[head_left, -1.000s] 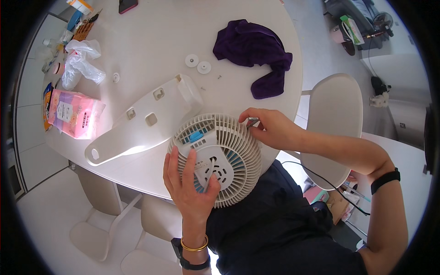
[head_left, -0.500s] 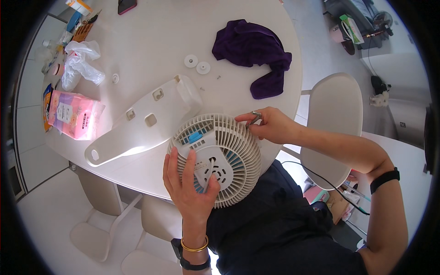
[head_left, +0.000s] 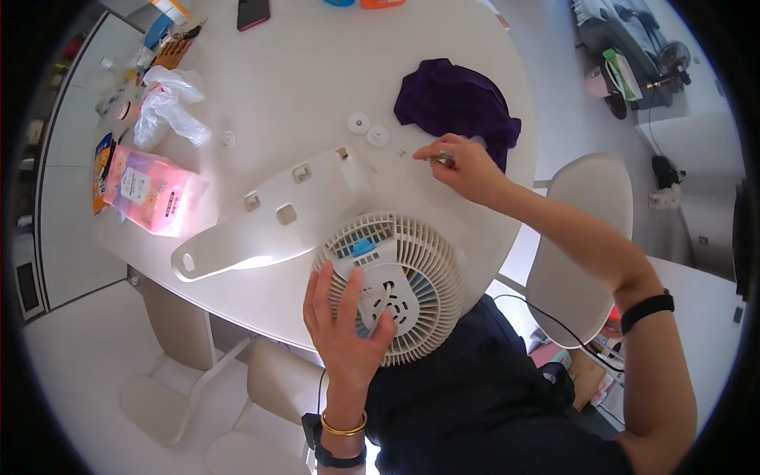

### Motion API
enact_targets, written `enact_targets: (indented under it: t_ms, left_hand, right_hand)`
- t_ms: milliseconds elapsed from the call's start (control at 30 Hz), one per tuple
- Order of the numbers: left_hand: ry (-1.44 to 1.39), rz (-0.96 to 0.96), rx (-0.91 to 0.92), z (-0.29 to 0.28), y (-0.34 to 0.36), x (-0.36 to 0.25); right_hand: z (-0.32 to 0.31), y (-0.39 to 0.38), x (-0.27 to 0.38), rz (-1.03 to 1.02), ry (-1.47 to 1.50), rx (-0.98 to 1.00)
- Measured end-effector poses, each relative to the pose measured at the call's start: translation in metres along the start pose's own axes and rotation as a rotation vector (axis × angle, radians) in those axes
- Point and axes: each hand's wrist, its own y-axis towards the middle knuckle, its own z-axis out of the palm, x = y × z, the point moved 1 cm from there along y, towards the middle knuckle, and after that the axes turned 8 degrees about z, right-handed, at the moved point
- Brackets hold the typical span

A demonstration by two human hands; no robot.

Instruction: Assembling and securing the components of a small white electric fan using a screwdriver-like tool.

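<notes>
A round white fan head, its slatted back up, lies at the table's near edge. My left hand rests spread over its back cover, thumb near the central slots and fingers by a blue knob. Beyond the fan, above the table, my right hand is closed on a small grey metal tool; its exact kind is hidden by the fingers. Close to those fingertips lies a tiny screw. A long white plastic housing with square holes lies left of the fan.
Two white discs and a purple cloth lie farther back on the table. To the left are a pink tissue pack and a white plastic bag. A chair stands at the right.
My right hand has left the fan's far rim and moved away to beside the small screw, the metal tool still in its fingers. My left hand stays on the fan. The whole view has shifted.
</notes>
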Motion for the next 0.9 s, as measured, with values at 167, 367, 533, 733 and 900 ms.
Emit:
enact_targets:
  t_ms: [167, 367, 533, 733, 900]
  left_hand:
    - [0.007, -0.010, -0.041, 0.001, -0.001, 0.002]
    - [0.008, 0.000, -0.030, -0.001, 0.001, 0.001]
    - [0.019, 0.006, -0.037, 0.000, 0.000, -0.001]
    - [0.042, -0.100, -0.083, 0.005, -0.010, -0.009]
    - [0.087, -0.149, -0.111, 0.001, -0.017, -0.016]
  right_hand:
    - [0.031, 0.034, -0.015, 0.289, 0.544, -0.048]
    - [0.037, 0.045, -0.017, 0.357, 0.560, -0.074]
    - [0.028, 0.034, -0.014, 0.364, 0.582, -0.060]
    - [0.011, -0.028, -0.006, 0.276, 0.603, -0.038]
    - [-0.004, -0.091, 0.005, 0.319, 0.520, 0.000]
